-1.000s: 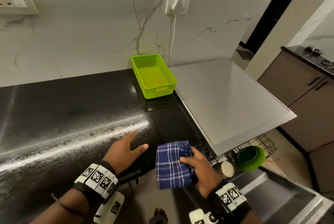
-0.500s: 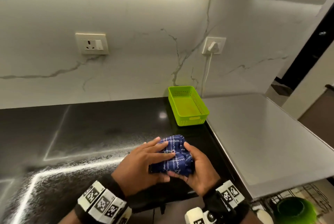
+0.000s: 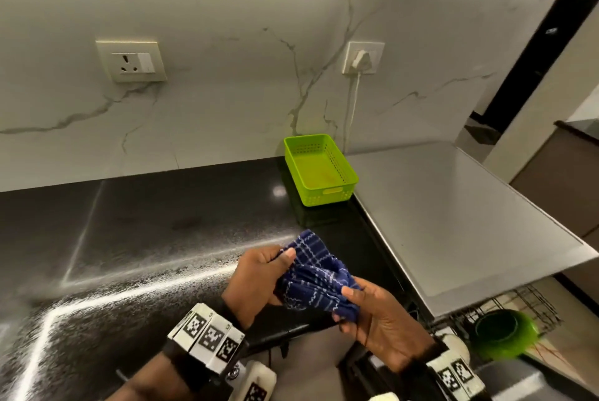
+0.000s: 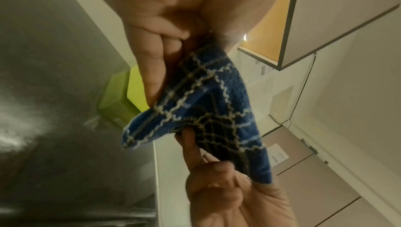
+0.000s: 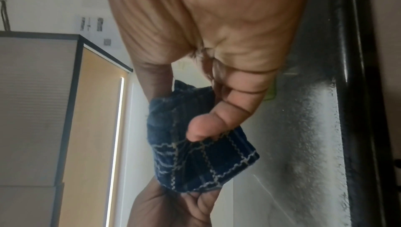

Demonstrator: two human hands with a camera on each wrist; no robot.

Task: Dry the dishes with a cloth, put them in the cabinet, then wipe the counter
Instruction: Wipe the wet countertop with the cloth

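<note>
A blue checked cloth (image 3: 316, 274) is bunched between both hands, just above the front of the black counter (image 3: 146, 232). My left hand (image 3: 259, 274) pinches its upper left part. My right hand (image 3: 372, 316) grips its lower right end. In the left wrist view the cloth (image 4: 208, 104) hangs folded between my fingers (image 4: 152, 69) and the other hand below. The right wrist view shows my thumb (image 5: 208, 126) pressed into the cloth (image 5: 195, 158). A green bowl (image 3: 502, 334) sits in a wire rack (image 3: 531, 303) down at the right.
An empty green plastic basket (image 3: 319, 170) stands at the back of the counter against the marble wall. A grey steel surface (image 3: 453, 212) adjoins the counter on the right. Two wall sockets, one with a plug and white cable (image 3: 355, 99). A wall cabinet (image 4: 325, 8) hangs overhead.
My left hand came off the counter and took hold of the cloth; both hands now pull it apart, stretching the bundle. My head tilted up, showing more wall.
</note>
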